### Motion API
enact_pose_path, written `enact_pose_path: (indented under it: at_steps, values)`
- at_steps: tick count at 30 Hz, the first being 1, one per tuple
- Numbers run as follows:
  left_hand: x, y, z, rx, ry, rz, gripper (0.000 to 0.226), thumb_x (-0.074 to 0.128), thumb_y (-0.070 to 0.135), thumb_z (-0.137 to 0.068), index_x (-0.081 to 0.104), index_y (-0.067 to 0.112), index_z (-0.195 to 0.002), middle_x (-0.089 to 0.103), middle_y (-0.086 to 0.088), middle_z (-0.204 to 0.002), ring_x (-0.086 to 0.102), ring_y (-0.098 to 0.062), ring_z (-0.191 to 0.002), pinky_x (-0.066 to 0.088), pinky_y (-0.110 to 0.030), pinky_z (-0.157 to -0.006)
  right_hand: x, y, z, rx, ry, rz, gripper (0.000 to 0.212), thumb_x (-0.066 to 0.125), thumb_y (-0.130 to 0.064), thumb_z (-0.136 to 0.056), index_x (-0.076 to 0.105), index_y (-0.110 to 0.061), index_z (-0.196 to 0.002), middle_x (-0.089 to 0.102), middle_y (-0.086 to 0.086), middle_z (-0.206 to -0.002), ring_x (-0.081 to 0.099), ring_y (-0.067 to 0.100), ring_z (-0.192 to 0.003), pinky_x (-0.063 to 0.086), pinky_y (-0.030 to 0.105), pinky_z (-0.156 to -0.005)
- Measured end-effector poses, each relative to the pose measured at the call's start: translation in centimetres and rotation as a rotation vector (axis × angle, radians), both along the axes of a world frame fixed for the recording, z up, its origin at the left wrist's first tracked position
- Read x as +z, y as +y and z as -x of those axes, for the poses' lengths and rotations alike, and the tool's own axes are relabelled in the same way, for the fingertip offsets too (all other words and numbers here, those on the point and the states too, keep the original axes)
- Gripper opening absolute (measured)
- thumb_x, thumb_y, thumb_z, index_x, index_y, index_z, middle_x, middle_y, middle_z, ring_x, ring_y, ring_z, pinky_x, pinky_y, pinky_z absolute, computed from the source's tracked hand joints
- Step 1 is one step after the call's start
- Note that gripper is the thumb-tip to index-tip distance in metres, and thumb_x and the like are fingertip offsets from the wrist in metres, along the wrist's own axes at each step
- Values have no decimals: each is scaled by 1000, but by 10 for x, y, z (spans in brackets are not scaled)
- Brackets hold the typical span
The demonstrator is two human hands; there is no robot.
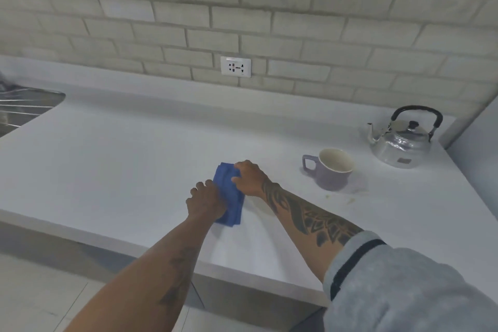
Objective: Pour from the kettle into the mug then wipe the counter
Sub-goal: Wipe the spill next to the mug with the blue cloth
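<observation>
Kettle (402, 140) and mug (332, 169) stand by the table's (121, 164) right edge; wiping is underway, both hands (207, 203) (249, 178) pressing the blue cloth (230, 198) flat mid-table. Next, probably sweep toward the specks near the mug.

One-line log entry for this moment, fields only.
phase: wiping | left hand and right hand: on blue cloth | counter | mug upright | kettle set down

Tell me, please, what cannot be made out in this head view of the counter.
- Mug: liquid level hidden by its own rim and the viewing angle.
- Blue cloth: partly covered by the left hand and right hand.
- Sink: cut off by the left edge.
- Kettle: contents hidden by its lid; its base label is too small to read.
</observation>
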State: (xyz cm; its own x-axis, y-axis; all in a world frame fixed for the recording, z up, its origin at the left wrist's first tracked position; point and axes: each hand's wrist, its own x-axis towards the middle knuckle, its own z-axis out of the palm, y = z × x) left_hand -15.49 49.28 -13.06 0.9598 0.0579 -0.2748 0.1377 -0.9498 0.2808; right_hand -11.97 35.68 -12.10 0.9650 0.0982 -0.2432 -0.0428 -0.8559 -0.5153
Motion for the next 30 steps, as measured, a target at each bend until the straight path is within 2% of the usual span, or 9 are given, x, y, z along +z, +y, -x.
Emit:
enact_pose_path:
  at_steps: [1, 3, 8, 13, 18, 20, 22, 26, 30]
  values:
    - [-2, 0, 0, 11, -1, -2, 41, 56, 29, -90, 44, 8, -124, 48, -10, -125, 48, -28, -118, 41, -36, -87, -4, 4, -1, -7, 7, 25, 43, 44, -19, -94, 42, -7, -135, 39, 12, -143, 36, 31, -130, 39, 45, -104]
    - [-4, 0, -3, 30, -2, -5, 45, 58, 33, -89, 44, 8, -124, 48, -9, -125, 49, -28, -117, 40, -35, -86, -10, 9, -5, -20, 2, 65, 47, 44, -22, -95, 35, -8, -140, 36, 11, -145, 32, 31, -132, 38, 45, -103]
    - [-3, 5, -16, 111, 80, 21, 60, 70, 40, -79, 44, 9, -124, 50, -8, -124, 50, -27, -119, 41, -35, -91, -23, 16, -20, -37, -27, 167, 42, 44, -30, -95, 40, -10, -132, 43, 12, -137, 34, 33, -125, 36, 43, -96]
    - [-5, 4, -22, 130, 100, 32, 60, 74, 37, -75, 47, 10, -121, 51, -6, -121, 50, -26, -118, 41, -33, -85, -28, 18, -34, -68, -92, 311, 42, 45, -39, -95, 49, -8, -124, 46, 15, -128, 36, 34, -120, 36, 43, -95]
    - [-6, 2, -23, 143, 120, 158, 49, 75, 28, -74, 40, 12, -104, 52, -2, -95, 54, -25, -87, 45, -33, -76, -25, 14, -32, -166, -156, 56, 22, 49, -18, -89, 53, -8, -108, 48, 13, -119, 45, 31, -109, 42, 41, -87]
    - [-3, -1, -23, 152, 123, 202, 47, 73, 25, -76, 37, 13, -102, 51, -2, -93, 53, -24, -82, 43, -31, -66, -17, 9, -25, -213, -168, -118, 13, 48, -13, -87, 51, -9, -99, 51, 9, -107, 51, 28, -94, 43, 36, -73]
    - [2, -5, -24, 115, 111, 209, 37, 71, 24, -78, 48, 11, -104, 54, -1, -88, 54, -22, -78, 39, -29, -59, -9, 2, -16, -253, -185, -241, 4, 46, -11, -85, 45, -12, -89, 51, 3, -90, 48, 22, -74, 36, 31, -60]
    - [11, -19, -20, 56, 91, 314, 16, 65, 20, -80, 60, 12, -93, 62, -4, -88, 57, -23, -75, 43, -29, -63, 6, -22, 4, -324, -298, -368, 8, 49, -7, -84, 44, -13, -81, 51, 0, -78, 44, 19, -65, 36, 32, -57]
    - [22, -49, -10, -55, 104, 393, 22, 72, 20, -77, 59, 15, -94, 64, -4, -93, 60, -27, -83, 47, -33, -71, 20, -59, 31, -389, -398, -409, 5, 52, -5, -83, 48, -6, -83, 52, 0, -76, 43, 17, -64, 35, 33, -58]
